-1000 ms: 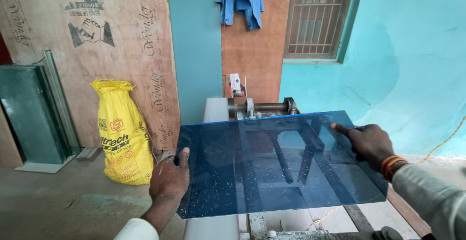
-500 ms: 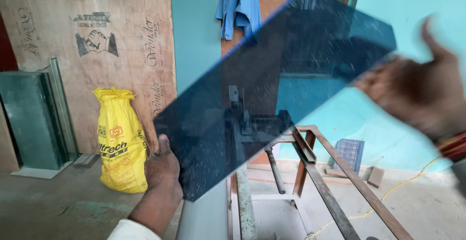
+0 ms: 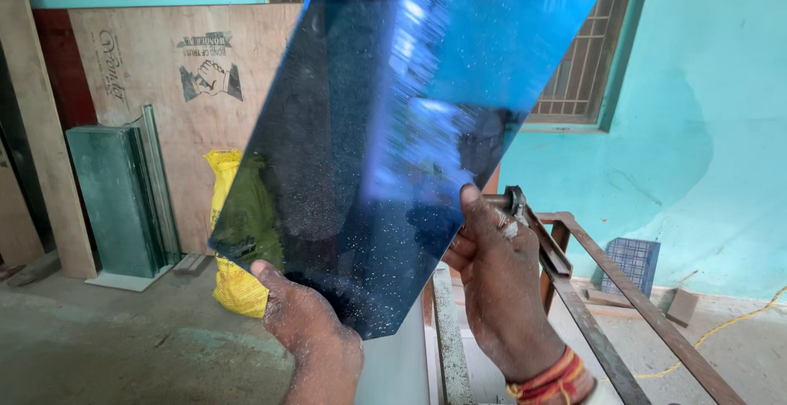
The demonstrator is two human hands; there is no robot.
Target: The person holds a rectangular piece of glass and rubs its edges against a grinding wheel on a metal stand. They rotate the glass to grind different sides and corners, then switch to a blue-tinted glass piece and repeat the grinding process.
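A large blue tinted glass sheet [image 3: 393, 126], dusty and reflective, stands tilted nearly upright in front of me and fills the middle of the view. My left hand [image 3: 307, 323] grips its lower left edge from below. My right hand [image 3: 500, 278], with a red and yellow thread band on the wrist, holds the lower right edge, thumb pressed on the front face. The sheet's top runs out of the frame.
A rusty metal frame [image 3: 607, 290] and a pale machine bed [image 3: 447, 331] lie below the sheet. A yellow sack [image 3: 234, 286], stacked green glass panes [image 3: 123, 196] and plywood boards [image 3: 164, 69] lean at the left wall. A blue crate [image 3: 631, 261] sits by the turquoise wall.
The glass sheet has swung from lying flat over the frame to nearly upright. My right hand has moved from the far right edge down to the lower edge, close to my left hand.
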